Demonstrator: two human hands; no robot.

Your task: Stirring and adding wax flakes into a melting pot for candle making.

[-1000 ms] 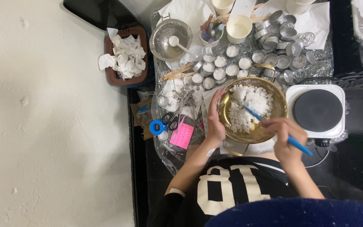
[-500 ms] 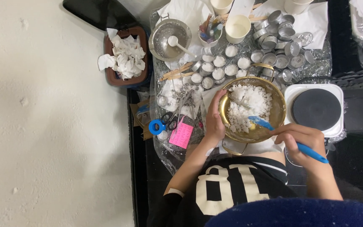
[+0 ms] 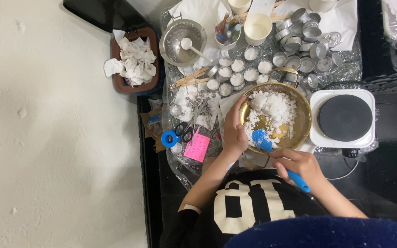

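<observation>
Beside the white hotplate, a gold-coloured bowl of white flakes sits within easy reach of both hands. The left hand curls around the bowl's rim on the side away from the hotplate, apparently steadying it. The right hand is closed around a blue spatula, its blade dipped into the flakes near the bowl's near edge. Beyond the bowl, small round tins stand in rows, some holding white filling.
</observation>
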